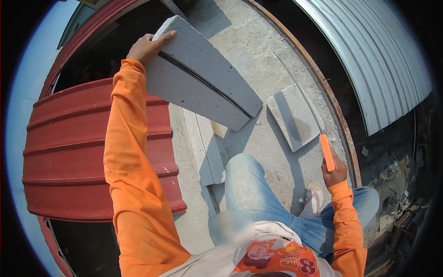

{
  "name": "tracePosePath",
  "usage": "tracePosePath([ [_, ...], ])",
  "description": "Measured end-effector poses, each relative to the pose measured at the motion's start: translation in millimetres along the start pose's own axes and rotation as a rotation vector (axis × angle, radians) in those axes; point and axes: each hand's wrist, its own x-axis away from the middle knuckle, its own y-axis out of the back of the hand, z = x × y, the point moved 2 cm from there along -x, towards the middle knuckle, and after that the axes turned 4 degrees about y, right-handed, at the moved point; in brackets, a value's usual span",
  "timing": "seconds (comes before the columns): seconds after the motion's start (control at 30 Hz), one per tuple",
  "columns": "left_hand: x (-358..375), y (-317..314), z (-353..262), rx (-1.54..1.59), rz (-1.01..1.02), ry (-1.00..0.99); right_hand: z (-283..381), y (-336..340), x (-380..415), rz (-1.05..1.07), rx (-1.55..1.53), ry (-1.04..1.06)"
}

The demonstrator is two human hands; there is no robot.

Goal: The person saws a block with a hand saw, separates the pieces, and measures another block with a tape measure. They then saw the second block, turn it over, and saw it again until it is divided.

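Two long grey concrete slabs, a right slab [210,64] and a left slab [198,99], stand tilted side by side with a narrow dark gap between them. My left hand [150,47] is closed on their upper end, its thumb over the top of the right slab and its other fingers mostly hidden. On the right, my right hand [334,171] grips the orange handle [326,152] of a handsaw. Its thin blade [300,90], seen nearly edge-on, points away over a short light block [281,108]. A toothed shadow falls across that block.
Red corrugated sheeting [97,154] lies at the left. More pale blocks [203,143] rest beside my bent knee [244,184]. A rusty metal edge [325,87] borders the dusty concrete floor [244,41], with silvery corrugated roofing [374,55] and a drop with debris beyond.
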Motion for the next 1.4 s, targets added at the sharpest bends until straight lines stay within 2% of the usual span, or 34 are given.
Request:
tracePosePath([
  [0.03, 22.7, 3.5, -9.2, 0.014, -0.006, 0.035, -24.2, -33.4, -12.6, 0.093, 0.072, -0.097],
  [0.1, 52.3, 3.4, -15.7, -0.033, -0.065, 0.14, -38.9, -77.2, -37.1, 0.098, 0.138, -0.092],
  [0.17, 86.3, 1.6, -27.3, -0.091, -0.126, 0.167, -64.6, -115.4, -39.2, 0.281, 0.223, -0.089],
  [0.23, 116.1, 2.7, -44.3, -0.151, -0.182, 0.187, -46.5, -129.5, -49.6, 0.623, 0.505, -0.169],
  [0.27, 129.3, 4.2, -54.4, -0.153, -0.192, 0.164, -79.7, -175.2, -28.6, 0.455, 0.674, -0.078],
  [0.33, 147.3, 4.0, -59.2, -0.151, -0.199, 0.144, -57.5, -192.3, -23.8, 0.39, 0.842, 0.041],
  [0.4, 162.0, 2.5, -56.7, -0.242, -0.304, 0.097, 37.9, -140.7, -75.2, 0.775, 0.389, -0.128],
  [0.47, 179.3, 4.5, -53.1, -0.223, -0.267, 0.118, 48.5, -177.5, -93.1, 0.651, -0.684, -0.385],
  [0.53, 200.5, 5.4, -47.8, -0.203, -0.234, 0.131, 128.6, -126.0, -122.2, 0.653, -1.407, -0.898],
  [0.57, 213.5, 2.9, -42.8, -0.229, -0.287, 0.047, 147.3, -133.6, -133.7, 0.659, -1.406, -0.9],
  [0.6, 227.3, 2.8, -39.7, -0.254, -0.341, -0.038, 161.2, -141.0, -146.1, 0.574, -1.46, -1.025],
  [0.63, 240.9, 4.1, -39.3, -0.254, -0.346, -0.032, 169.5, -145.0, -153.7, 0.486, -1.51, -1.145],
  [0.7, 272.4, 0.4, -46.5, -0.272, -0.375, -0.2, 180.9, -144.0, -159.3, 0.474, -1.545, -1.166],
  [0.73, 286.3, -0.7, -48.9, -0.268, -0.38, -0.178, 185.3, -144.4, -161.0, 0.457, -1.58, -1.194],
  [0.77, 301.2, -1.8, -55.2, -0.226, -0.376, -0.234, 183.1, -142.5, -154.8, 0.48, -1.609, -1.184],
  [0.8, 318.9, -4.4, -60.7, -0.181, -0.369, -0.283, 173.3, -151.4, -144.4, 0.505, -1.717, -1.019],
  [0.83, 336.7, -8.0, -64.4, -0.17, -0.367, -0.244, 164.1, -159.3, -132.3, 0.53, -1.819, -0.851],
  [0.9, 366.9, -16.2, -70.6, -0.067, -0.305, -0.249, 151.3, -148.2, -106.9, 0.392, -1.795, -0.967],
  [0.97, 391.7, -32.7, -60.4, -0.056, -0.298, -0.198, 91.9, -175.2, -73.3, 0.447, -1.747, -0.933],
  [1.03, 410.2, -40.5, -45.9, 0.056, -0.388, -0.181, 72.2, -157.0, -48.4, 0.448, -1.734, -0.95],
  [1.1, 422.3, -42.1, -29.7, 0.065, -0.394, -0.161, 61.6, -142.4, -27.9, 0.446, -1.743, -0.955],
  [1.17, 431.7, -46.4, -14.2, 0.046, -0.46, -0.115, 53.3, -130.1, -12.2, 0.463, -1.904, -0.978],
  [1.23, 434.9, -45.9, -8.9, 0.035, -0.487, -0.09, 33.7, -138.1, -2.5, 0.493, -1.94, -0.917],
  [1.3, 439.4, -48.7, -1.3, 0.088, -0.538, 0.044, 29.3, -140.1, -0.5, 0.706, -2.155, -0.54],
  [1.33, 440.7, -49.0, -0.9, 0.088, -0.54, 0.036, 28.6, -139.5, -0.2, 0.699, -2.159, -0.533],
  [1.4, 442.6, -49.2, 3.7, 0.11, -0.556, 0.218, 25.3, -141.9, 0.7, 0.627, -2.107, -0.766],
])
